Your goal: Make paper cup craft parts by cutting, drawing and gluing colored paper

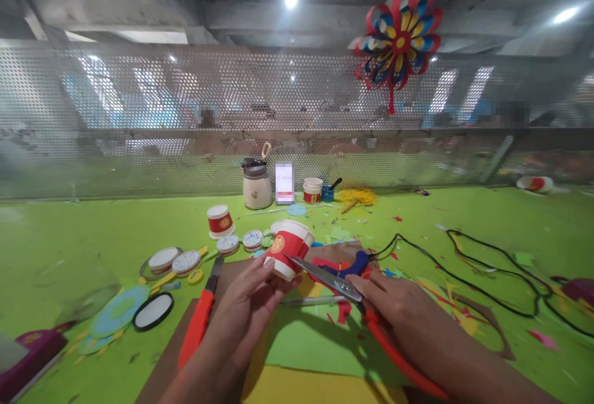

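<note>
In the middle of the view my left hand [255, 289] is closed round a red and white paper cup [288, 249], which tilts sideways. My right hand [394, 305] grips a pair of scissors [338, 286] with orange handles. Their blades point left, and the tip lies at the red band of the cup; whether it pierces the paper I cannot tell. Behind the blades is a dark blue glue gun [355, 265] with a black cord. An orange utility knife [199, 317] lies left of my left forearm. Green paper [320, 342] is spread below my hands.
Cut cup bases [185, 262], another paper cup [219, 221] and a round mirror-like disc [153, 311] are on the left. A bottle [257, 184] and a phone [284, 183] stand at the back. A black cord [431, 262] loops right, and a paper flower [400, 42] hangs above.
</note>
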Available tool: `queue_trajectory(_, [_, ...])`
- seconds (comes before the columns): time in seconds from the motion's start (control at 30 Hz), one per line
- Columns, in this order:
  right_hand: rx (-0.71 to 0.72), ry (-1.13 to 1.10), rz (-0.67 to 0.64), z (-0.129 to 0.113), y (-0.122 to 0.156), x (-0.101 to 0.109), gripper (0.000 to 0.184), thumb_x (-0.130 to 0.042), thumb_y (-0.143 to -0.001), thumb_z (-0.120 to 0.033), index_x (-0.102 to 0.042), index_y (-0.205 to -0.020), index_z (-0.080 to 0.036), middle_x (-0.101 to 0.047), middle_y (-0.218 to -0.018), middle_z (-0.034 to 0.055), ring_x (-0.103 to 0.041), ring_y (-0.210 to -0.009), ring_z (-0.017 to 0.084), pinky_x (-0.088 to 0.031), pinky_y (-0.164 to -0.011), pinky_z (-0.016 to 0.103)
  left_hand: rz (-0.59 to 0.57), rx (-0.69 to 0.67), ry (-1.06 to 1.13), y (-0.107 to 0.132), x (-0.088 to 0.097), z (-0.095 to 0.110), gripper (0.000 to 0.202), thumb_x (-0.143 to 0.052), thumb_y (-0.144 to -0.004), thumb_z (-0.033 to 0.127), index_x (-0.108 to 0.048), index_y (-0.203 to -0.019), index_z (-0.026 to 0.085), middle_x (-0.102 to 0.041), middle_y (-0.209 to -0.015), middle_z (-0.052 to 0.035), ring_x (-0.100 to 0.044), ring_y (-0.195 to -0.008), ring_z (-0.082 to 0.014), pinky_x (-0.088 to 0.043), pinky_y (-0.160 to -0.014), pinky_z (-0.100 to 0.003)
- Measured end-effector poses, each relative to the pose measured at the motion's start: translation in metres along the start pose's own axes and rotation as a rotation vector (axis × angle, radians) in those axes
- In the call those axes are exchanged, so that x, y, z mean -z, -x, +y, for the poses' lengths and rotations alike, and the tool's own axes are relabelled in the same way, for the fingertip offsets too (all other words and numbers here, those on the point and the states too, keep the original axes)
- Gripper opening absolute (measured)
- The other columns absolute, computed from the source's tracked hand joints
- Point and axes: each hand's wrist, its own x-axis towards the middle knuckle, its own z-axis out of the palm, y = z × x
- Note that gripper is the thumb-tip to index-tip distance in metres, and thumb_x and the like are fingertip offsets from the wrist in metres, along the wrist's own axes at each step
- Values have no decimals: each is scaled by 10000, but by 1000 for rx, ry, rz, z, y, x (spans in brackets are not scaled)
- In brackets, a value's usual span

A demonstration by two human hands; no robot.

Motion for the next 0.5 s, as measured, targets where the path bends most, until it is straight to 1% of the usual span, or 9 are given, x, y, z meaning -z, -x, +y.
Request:
queue_trajectory(0.13, [-28,-45,-33,2,-1,1,480,-426,-836,-60,-538,-1287,-182,-647,-1041,146,-632,-909,298,-519,-752,465,-18,12,-29,-2,6,-1,301,-625,-815,183,-622,-1112,129,-665,-1161,-128,-607,-1088,-267,-486,-965,-428])
queue_trajectory(0.27, [-20,-179,-74,6,-4,3,466,-473,-842,-109,-517,-1298,-198,-623,-1113,133,-608,-983,273,-494,-835,444,-76,6,-74,-2,8,0,387,-595,-847,208,-552,-1223,127,-624,-1240,-139,-576,-1136,-270,-446,-1003,-453])
queue_trajectory(0.37, [3,-256,-97,7,-6,4,426,-477,-866,-146,-527,-1285,-206,-627,-1107,122,-591,-1024,253,-469,-887,417,-52,-30,-124,0,4,0,443,-584,-849,200,-503,-1279,133,-610,-1261,-145,-587,-1113,-279,-470,-962,-465])
queue_trajectory(0.5, [15,-307,-103,8,-7,4,390,-488,-885,-183,-545,-1269,-222,-643,-1068,109,-593,-1027,245,-461,-895,395,-7,-68,-183,4,-1,0,458,-596,-834,191,-504,-1281,149,-643,-1199,-127,-614,-1052,-266,-492,-909,-436])
